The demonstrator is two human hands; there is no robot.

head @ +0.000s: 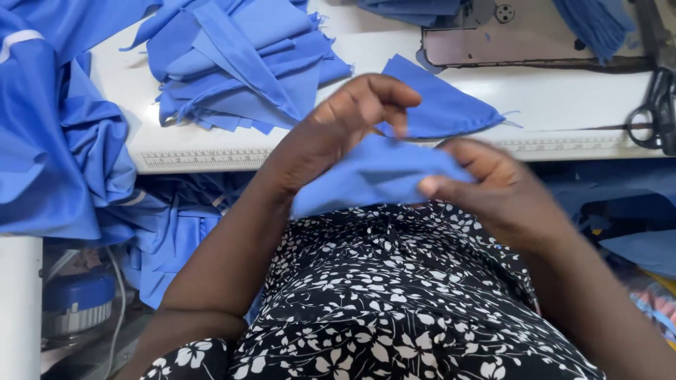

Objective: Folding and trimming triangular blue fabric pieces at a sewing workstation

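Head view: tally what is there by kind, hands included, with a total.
Hands: 2, the left hand and the right hand, both gripping the small blue fabric piece
Loose blue fabric pieces: 2, the held one and a curved piece on the table
Stacks of cut blue fabric: 1
Scissors: 1
Total: 6

We record the table (394,74) lying across the far side of the view, its ruled front edge nearest the person. On it, to the left, sits a stack of cut cloth pieces (243,67); right of centre lies 1 folded cloth piece (440,105), just behind the hands. Behind that piece stands the sewing machine base (535,39). At the far right edge of the table rest the scissors (653,112). Left of the table hangs a heap of cloth (60,148), spilling below the table edge. In front of the table — above the lap — the left hand (338,130) and right hand (493,186) meet on 1 small cloth piece (370,176), left hand higher and nearer the table.
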